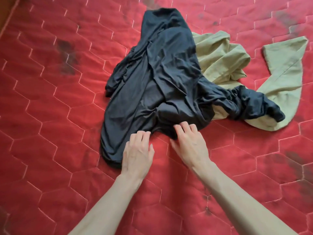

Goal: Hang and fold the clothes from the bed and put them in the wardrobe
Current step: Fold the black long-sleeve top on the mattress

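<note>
I am reaching both hands to the near hem of the dark navy garment (157, 78), its long axis running straight away from me: left hand (137, 153) resting flat, right hand (189, 143) pinching the edge.

Bare bed (50, 116) lies all round my reach; only the dark garment (152, 78) and, seemingly beneath it, the beige garment (220, 55) block ahead.
</note>
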`<state>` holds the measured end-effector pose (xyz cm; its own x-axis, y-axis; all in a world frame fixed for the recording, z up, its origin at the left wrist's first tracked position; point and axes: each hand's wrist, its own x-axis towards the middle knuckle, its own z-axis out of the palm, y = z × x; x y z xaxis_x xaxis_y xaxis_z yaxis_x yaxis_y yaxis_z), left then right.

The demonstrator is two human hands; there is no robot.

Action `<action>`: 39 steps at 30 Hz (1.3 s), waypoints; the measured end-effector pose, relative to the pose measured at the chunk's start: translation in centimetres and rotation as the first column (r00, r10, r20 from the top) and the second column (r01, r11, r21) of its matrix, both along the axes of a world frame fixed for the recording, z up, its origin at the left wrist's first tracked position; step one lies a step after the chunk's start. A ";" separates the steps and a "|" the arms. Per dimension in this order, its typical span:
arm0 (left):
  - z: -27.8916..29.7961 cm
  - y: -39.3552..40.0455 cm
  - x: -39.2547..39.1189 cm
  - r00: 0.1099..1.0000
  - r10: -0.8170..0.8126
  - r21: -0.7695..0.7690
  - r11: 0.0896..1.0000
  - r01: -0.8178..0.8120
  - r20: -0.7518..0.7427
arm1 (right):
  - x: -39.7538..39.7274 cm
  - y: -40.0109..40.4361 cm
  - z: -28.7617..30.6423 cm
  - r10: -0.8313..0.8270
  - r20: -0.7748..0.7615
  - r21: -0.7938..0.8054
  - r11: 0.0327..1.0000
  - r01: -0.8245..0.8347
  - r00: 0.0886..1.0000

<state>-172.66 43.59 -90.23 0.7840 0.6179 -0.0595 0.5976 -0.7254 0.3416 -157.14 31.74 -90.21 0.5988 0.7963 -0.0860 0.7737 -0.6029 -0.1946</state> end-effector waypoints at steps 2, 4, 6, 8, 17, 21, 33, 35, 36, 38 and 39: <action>-0.8 0.3 0.6 0.999 0.006 0.068 0.998 -0.002 -0.053 | -0.1 0.4 -0.8 -0.008 0.057 0.033 0.999 0.007 0.998; -1.2 0.6 1.1 0.996 0.036 0.107 0.994 -0.027 -0.077 | -0.2 0.4 -1.4 0.019 0.130 0.051 0.998 -0.026 0.991; -1.3 1.0 1.3 0.994 0.057 0.102 0.994 -0.048 -0.092 | -0.1 -0.1 -1.5 0.033 0.142 0.057 0.997 -0.042 0.989; -1.2 1.4 0.5 0.994 0.043 0.091 0.995 -0.034 -0.104 | -0.1 -1.2 -1.0 0.042 0.113 0.071 0.996 -0.050 0.993; 6.0 1.3 -3.8 0.984 -0.155 -0.012 0.988 0.155 -0.086 | -1.8 -5.7 8.1 0.060 -0.085 0.141 0.989 -0.048 0.995; 13.5 0.3 -5.0 0.990 -0.141 -0.142 0.980 0.138 -0.012 | -2.6 -7.5 16.0 -0.005 -0.178 0.248 0.968 0.049 0.984; 37.9 -0.4 -8.0 0.979 -0.131 -0.159 0.975 0.156 0.155 | -3.6 -10.5 45.2 -0.038 -0.421 0.431 0.871 0.236 0.906; 42.0 -0.8 -7.9 0.967 -0.113 -0.144 0.978 0.148 0.229 | -3.8 -11.0 50.0 -0.039 -0.427 0.450 0.858 0.250 0.904; 43.8 -1.0 -7.9 0.963 -0.107 -0.140 0.980 0.145 0.249 | -3.8 -11.3 52.1 -0.045 -0.425 0.460 0.849 0.259 0.904; 47.4 -1.2 -7.7 0.960 -0.094 -0.140 0.981 0.135 0.264 | -3.4 -12.0 55.8 -0.056 -0.421 0.483 0.831 0.276 0.905; 48.8 -1.2 -7.7 0.958 -0.089 -0.138 0.982 0.130 0.272 | -3.1 -12.3 57.4 -0.062 -0.420 0.496 0.820 0.286 0.905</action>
<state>-180.38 42.37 -41.43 0.8468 0.5270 0.0718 0.3908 -0.7081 0.5881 -160.26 19.43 -32.84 0.7430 0.6647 0.0783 0.4670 -0.4310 -0.7721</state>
